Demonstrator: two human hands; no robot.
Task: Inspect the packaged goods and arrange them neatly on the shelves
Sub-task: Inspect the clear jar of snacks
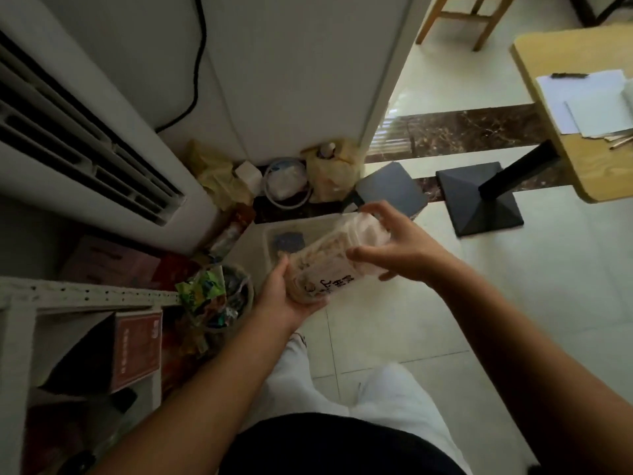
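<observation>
Holding a clear snack packet (327,267) just right of the white shelf rack (85,296). Cupped at the near end in the left grip (284,299), clasped at the far end by the curled right grip (404,248).

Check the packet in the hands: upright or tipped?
Tipped. The packet lies slanted, left hand under its lower end, right hand round the upper end.

A black cable (198,63) is hanging beside the air conditioner (68,132); papers (596,104) are lying near the wooden table's (548,56) edge, a pen (568,75) resting across their far corner.
</observation>
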